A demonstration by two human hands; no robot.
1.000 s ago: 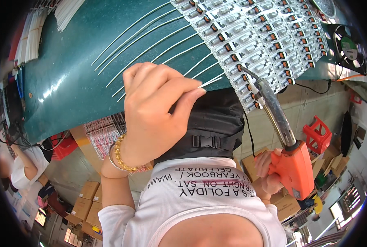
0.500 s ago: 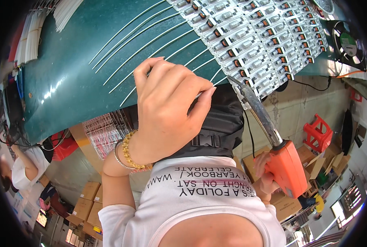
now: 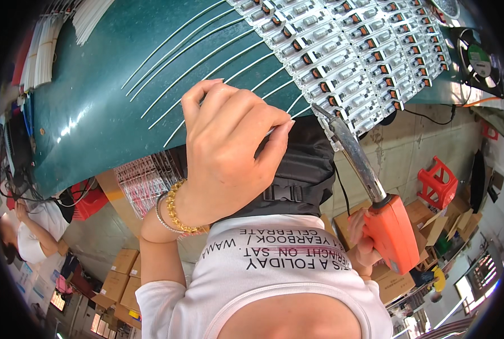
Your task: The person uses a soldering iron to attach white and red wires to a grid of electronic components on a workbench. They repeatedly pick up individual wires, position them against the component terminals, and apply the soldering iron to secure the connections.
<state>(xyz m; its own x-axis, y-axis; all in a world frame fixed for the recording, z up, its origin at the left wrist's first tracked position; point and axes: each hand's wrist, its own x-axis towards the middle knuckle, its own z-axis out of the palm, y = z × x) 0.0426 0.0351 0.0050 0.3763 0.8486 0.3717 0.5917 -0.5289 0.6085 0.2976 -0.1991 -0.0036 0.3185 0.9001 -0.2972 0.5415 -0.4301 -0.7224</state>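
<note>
My left hand [image 3: 229,141] is closed, thumb and forefinger pinching a thin white wire [image 3: 300,112] whose far end reaches the near edge of a circuit board panel [image 3: 342,59]. Rows of small silvery parts and orange-and-black components cover that panel. In my right hand [image 3: 362,237] is an orange-handled soldering iron [image 3: 395,233], gripped from its left side. Its dark tip sits at the panel's near corner, close to the wire's end; whether it touches is too small to tell. Several other white wires [image 3: 175,62] fan out leftward from the panel, some passing behind my left hand.
A green table [image 3: 105,113] carries the work. Bundled white wires [image 3: 40,56] lie at far left, a small black fan [image 3: 479,61] at far right. A red stool [image 3: 437,182] and cardboard boxes [image 3: 116,277] stand on the floor. Another person [image 3: 34,231] sits at left.
My left hand with the wire and the soldering iron have shifted very slightly left. The other person's arm at the left has moved.
</note>
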